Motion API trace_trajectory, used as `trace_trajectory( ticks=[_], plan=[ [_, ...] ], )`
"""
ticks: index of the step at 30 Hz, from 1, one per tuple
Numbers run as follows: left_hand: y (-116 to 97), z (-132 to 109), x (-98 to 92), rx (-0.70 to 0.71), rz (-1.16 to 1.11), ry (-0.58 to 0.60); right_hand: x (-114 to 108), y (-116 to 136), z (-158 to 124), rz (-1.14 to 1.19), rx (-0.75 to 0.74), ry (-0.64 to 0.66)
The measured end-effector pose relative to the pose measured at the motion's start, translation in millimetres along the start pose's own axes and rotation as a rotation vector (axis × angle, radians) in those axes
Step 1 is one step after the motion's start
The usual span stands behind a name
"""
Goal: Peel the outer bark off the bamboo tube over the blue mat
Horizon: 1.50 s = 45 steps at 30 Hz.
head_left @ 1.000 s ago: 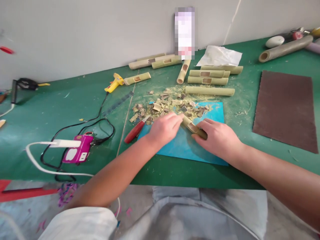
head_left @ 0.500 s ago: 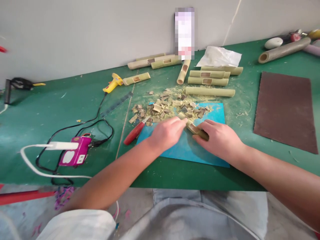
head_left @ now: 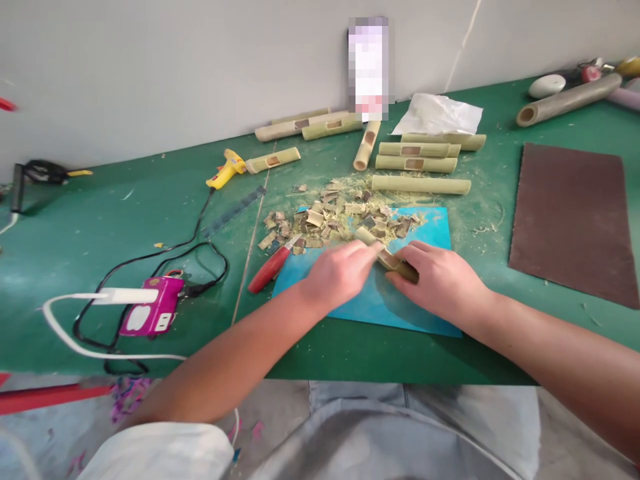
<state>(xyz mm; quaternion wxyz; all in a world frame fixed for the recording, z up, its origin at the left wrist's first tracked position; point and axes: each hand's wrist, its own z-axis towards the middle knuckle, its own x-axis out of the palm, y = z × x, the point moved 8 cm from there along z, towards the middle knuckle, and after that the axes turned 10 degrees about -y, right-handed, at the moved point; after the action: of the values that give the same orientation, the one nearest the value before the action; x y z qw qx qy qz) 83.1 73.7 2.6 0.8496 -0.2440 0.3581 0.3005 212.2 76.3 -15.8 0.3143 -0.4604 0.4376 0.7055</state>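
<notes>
A short green-yellow bamboo tube (head_left: 367, 235) lies slantwise over a blue board (head_left: 400, 310), with a rectangular slot cut in its side. My right hand (head_left: 443, 280) is wrapped round the tube's near right end. The fingers of my left hand (head_left: 343, 272) are closed together at the edge of the slot; whatever they pinch is hidden. Just beyond the tube is a heap of bamboo chips and sawdust (head_left: 327, 220). A red-handled knife (head_left: 270, 269) rests left of my left hand, its blade pointing at the chips.
More bamboo tubes (head_left: 417, 164), several with slots, lie at the back. A phone (head_left: 370, 70) stands against the wall near white paper (head_left: 439, 115). Left are a yellow glue gun (head_left: 226, 170) and a purple power strip (head_left: 154, 305) with cables. A brown sheet (head_left: 573, 223) lies right.
My left fingers have slid along the bamboo tube toward my right hand, from its far end to the slot. My right hand keeps its hold.
</notes>
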Motion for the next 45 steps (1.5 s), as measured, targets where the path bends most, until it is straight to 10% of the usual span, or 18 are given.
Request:
trace_trajectory(
  ticks=[26,37,45],
  plan=[
    [3,7,-5.1,-0.024,-0.125,-0.055,-7,0,2,0.003,0.071,-0.03],
    [44,0,-5.4,-0.711,-0.605,-0.124,-10,-2,-1,0.012,0.023,-0.082],
    [59,-1,-2.8,-0.764,-0.562,-0.141,-13,-1,-2,0.02,-0.001,-0.093]
  ],
)
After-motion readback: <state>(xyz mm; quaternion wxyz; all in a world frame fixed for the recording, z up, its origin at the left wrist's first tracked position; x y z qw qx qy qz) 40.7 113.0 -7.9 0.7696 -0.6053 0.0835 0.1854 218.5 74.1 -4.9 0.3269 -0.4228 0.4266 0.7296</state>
